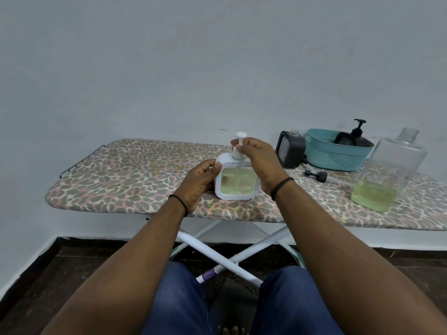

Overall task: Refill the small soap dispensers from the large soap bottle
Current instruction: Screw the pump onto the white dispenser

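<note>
Your right fingers [238, 145] pinch the white pump [239, 146] at its stem, just below the pump head, while your left fingers [212, 169] curl round the left edge of the white dispenser [235, 181], thumb on its upper corner. The right hand [262, 160] arches over the dispenser's top; the left hand [197, 184] steadies it from the side. The dispenser stands upright near the middle of the ironing board [121, 177], and its clear front shows pale green soap almost up to the top.

To your right, near the board's front edge, stands the big bottle [389, 170], clear, uncapped, with yellow-green soap only in its lowest part. Behind and between the two sits a dark dispenser [290, 149] with an open clear neck, touching or nearly touching a teal basket [338, 158]. A black pump dispenser [355, 136] leans inside the basket. A loose black pump [316, 175] lies on the board in front of the basket.

The board wears a leopard-print cover and has a wire rest at its left end; its white legs cross beneath. Behind is a plain pale blue wall, below a dark floor.

Your right hand hides the dispenser's right shoulder. The board's right end is cut off by the frame. You cannot tell how far the pump is screwed in.
</note>
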